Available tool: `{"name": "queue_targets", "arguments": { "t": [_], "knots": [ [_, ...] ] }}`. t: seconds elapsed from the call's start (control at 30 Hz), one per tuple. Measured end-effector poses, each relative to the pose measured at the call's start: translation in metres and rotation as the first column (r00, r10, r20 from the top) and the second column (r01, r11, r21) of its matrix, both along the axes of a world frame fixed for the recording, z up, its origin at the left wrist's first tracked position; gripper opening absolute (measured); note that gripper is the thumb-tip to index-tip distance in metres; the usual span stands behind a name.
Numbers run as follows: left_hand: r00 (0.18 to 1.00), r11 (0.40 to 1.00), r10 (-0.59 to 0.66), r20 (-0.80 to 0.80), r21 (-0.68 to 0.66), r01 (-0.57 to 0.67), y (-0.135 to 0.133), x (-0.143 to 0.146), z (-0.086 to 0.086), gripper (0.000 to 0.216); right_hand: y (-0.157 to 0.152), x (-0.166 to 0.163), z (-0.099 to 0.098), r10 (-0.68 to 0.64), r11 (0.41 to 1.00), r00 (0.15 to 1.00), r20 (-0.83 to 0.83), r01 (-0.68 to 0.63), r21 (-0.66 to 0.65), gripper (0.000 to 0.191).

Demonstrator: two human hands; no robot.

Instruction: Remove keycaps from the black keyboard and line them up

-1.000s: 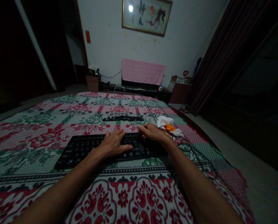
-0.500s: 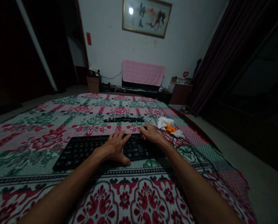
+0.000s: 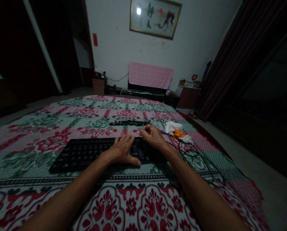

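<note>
A black keyboard (image 3: pixel 83 154) lies on the patterned bedspread in front of me. My left hand (image 3: pixel 124 149) rests across its middle, palm down, with fingers and thumb spread. Over the keyboard's right part is my right hand (image 3: pixel 154 136), thumb and index finger curled together in a pinch. Whatever sits between those fingertips is too small and dark to make out. Just beyond the keyboard, a row of loose black keycaps (image 3: pixel 129 123) lies on the cloth, its right end close to my right fingertips.
White and orange cloths (image 3: pixel 178 131) lie to the right, beside a loosely coiled black cable (image 3: pixel 198 157). The bedspread (image 3: pixel 105 199) covers the whole bed. Beyond its far edge stands a low cabinet with a pink towel (image 3: pixel 150 75) draped over a screen.
My right hand has lifted from the keys and moved slightly toward the keycap row. The keyboard has shifted a little left under my left hand, which stays spread on it.
</note>
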State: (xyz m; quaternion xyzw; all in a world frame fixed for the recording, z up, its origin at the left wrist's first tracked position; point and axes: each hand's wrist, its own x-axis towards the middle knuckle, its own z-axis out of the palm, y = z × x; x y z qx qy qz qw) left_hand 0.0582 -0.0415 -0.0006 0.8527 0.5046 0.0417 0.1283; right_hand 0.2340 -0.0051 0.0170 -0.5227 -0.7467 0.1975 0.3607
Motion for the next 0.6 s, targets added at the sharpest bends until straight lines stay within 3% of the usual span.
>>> {"name": "queue_targets", "arguments": {
  "t": [0.43, 0.6],
  "knots": [
    [0.999, 0.998, -0.03, -0.01, 0.051, 0.031, -0.0027, -0.0015, -0.0011, 0.117, -0.0071, -0.0015, 0.0053, 0.102, 0.995, 0.985, 0.141, -0.104, 0.005, 0.015],
    [1.0, 0.999, -0.024, -0.014, 0.032, 0.025, -0.0025, -0.0014, -0.0014, 0.117, -0.0074, -0.0029, 0.0, 0.079, 0.997, 0.994, 0.071, -0.077, -0.024, 0.016]
  ]
}}
